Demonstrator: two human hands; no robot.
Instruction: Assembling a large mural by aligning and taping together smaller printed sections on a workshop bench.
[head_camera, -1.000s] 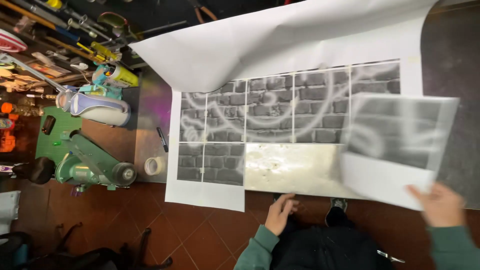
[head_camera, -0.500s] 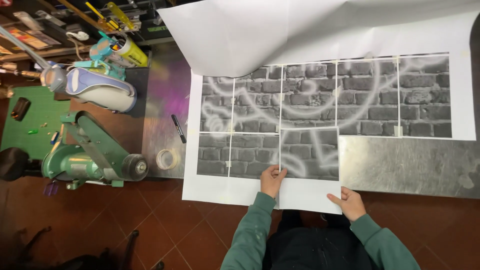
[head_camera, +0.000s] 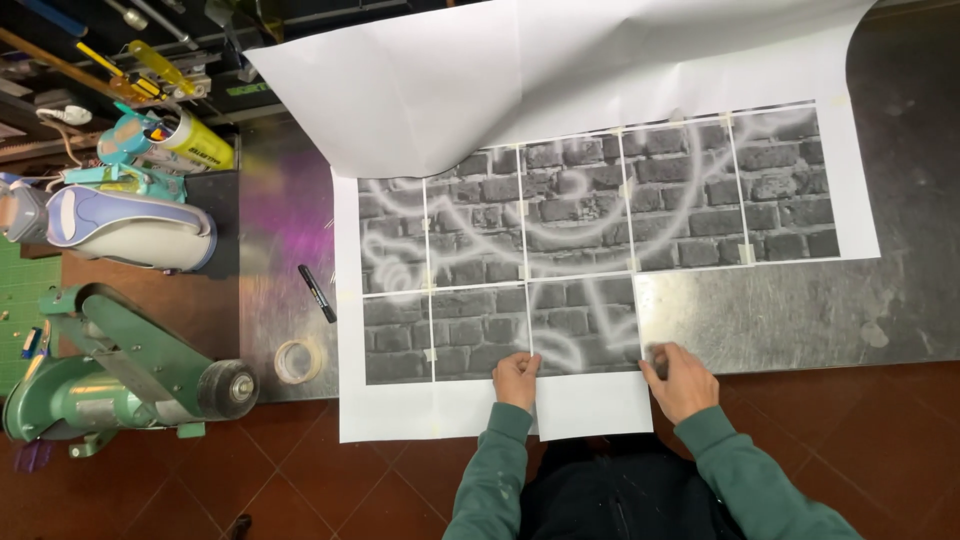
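Since half a second back: both hands shifted toward the lower middle print sheet (head_camera: 585, 335), camera nearer. Left hand (head_camera: 517, 378) flat, fingers (head_camera: 522, 360) closed together and pressing down on sheet's lower left corner, at seam with neighbouring sheet (head_camera: 480, 335). Right hand (head_camera: 683, 377) flat likewise, fingers (head_camera: 662, 357) pressing the lower right corner, touching bare metal desk (head_camera: 800, 315) just beside. Nothing gripped, only held down. Sheet lying directly ahead of both hands, between them, long axis across the body; each hand equally near its own corner. Outward: grid of grey brick-wall prints (head_camera: 590, 210) taped on large white paper (head_camera: 520, 80), upper edge curled over. Left of paper: black marker (head_camera: 317, 293), roll of tape (head_camera: 293, 361), near desk edge. Further left: green bench machine (head_camera: 110, 375), pale blue-white tool (head_camera: 120, 225), yellow can (head_camera: 195, 140). Red tile floor (head_camera: 280, 470) below.
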